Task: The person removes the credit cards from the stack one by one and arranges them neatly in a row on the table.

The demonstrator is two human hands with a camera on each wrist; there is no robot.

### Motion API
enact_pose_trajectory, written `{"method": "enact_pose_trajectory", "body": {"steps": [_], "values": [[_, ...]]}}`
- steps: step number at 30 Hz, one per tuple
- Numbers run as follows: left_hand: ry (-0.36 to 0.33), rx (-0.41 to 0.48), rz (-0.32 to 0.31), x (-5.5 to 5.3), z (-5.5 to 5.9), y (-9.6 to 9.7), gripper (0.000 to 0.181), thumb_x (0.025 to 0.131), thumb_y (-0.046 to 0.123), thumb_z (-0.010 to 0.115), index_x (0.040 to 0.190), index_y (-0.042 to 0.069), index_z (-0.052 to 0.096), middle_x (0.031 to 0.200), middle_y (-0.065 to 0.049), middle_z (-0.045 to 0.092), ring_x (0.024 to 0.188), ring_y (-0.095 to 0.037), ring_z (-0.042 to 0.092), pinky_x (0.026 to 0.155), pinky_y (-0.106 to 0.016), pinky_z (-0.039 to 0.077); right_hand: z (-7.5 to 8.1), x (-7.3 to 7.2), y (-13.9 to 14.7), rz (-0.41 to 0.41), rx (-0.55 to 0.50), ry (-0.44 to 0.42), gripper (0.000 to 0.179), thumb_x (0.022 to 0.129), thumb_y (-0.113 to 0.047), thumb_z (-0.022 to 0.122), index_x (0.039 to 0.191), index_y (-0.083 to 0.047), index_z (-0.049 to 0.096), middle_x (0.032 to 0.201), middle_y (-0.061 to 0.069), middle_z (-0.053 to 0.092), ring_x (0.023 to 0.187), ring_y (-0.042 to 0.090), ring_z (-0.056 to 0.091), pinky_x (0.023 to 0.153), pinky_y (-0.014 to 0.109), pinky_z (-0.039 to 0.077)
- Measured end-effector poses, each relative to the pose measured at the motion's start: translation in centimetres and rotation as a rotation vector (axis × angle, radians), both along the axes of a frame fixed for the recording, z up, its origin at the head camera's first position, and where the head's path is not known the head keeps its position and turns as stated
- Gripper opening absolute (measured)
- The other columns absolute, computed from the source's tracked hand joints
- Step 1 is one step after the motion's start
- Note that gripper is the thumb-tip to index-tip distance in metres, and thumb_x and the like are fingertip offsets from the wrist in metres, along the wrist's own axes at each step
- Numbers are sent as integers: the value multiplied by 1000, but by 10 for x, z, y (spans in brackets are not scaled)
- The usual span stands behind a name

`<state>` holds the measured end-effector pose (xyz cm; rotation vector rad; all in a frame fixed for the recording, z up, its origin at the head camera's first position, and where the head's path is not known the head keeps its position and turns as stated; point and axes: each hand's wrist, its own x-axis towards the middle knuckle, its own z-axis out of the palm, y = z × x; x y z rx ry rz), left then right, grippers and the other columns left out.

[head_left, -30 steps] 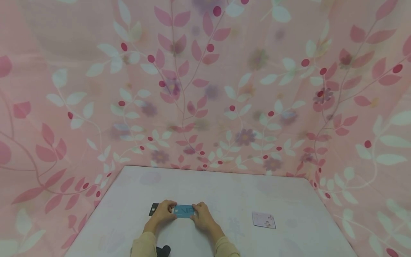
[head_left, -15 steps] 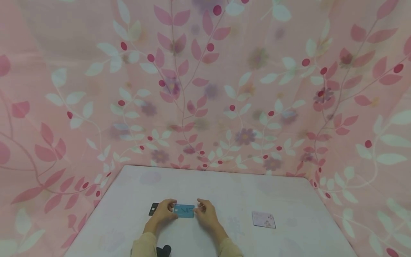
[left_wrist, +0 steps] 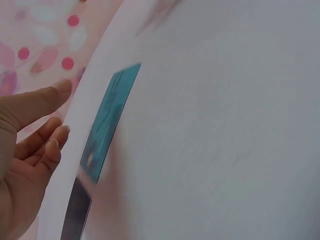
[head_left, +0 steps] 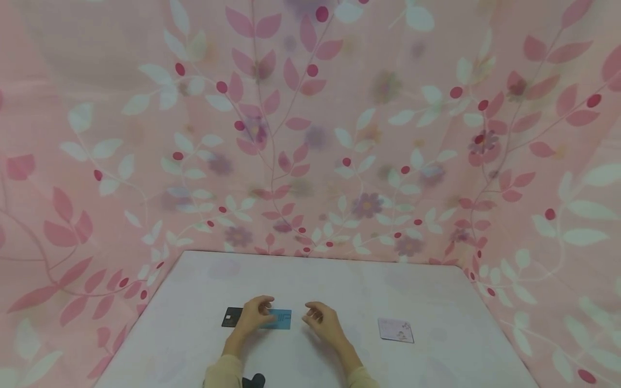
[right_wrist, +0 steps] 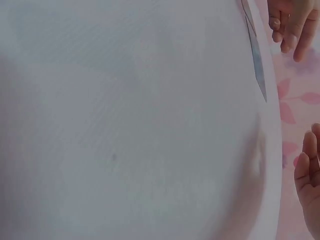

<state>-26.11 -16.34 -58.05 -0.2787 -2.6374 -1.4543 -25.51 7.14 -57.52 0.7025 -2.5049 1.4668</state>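
Observation:
A blue bank card (head_left: 284,319) lies on the white table, end to end with a black card (head_left: 231,317) on its left. My left hand (head_left: 255,316) hovers over the left part of the blue card and hides where the two cards meet. In the left wrist view that hand's fingers are loosely bent and hold nothing, and the blue card (left_wrist: 111,122) and dark card (left_wrist: 76,210) sit in one line. To the right of the blue card, my right hand (head_left: 326,324) is raised with relaxed fingers and nothing in it.
A pale pink card (head_left: 395,330) with a small printed figure lies farther right on the white table (head_left: 339,280). Beside the left sleeve at the front is a black rounded object (head_left: 254,381), partly hidden. Floral curtains (head_left: 310,134) surround the table's back and sides.
Both hands have let go of the blue card. The right hand has drawn away to the right, and the left has lifted and shifted over the card. The view has turned slightly.

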Motion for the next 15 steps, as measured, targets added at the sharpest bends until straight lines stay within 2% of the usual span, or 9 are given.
{"method": "enact_pose_trajectory", "body": {"steps": [5,10,15], "values": [[95,45,-78,1,-5,28,44,69,6,80,106,-8,62,87,-11,64,74,-18,58,66,-23,49,1,4,14,-19,1,2,29,84,-11,69,106,5,62,84,5,63,73,8,57,64,21,50],[139,51,-133,5,-7,56,47,69,14,82,105,-7,62,86,-10,64,73,-15,58,65,-23,49,3,6,29,-22,10,-7,28,84,-11,69,106,4,62,85,7,64,73,9,58,65,22,50],[163,56,-169,6,-3,79,44,69,13,82,103,-9,63,85,-11,66,71,-14,58,64,-23,49,7,7,45,-11,29,-36,28,84,-11,69,106,4,62,85,6,64,73,11,59,66,22,50]]}}
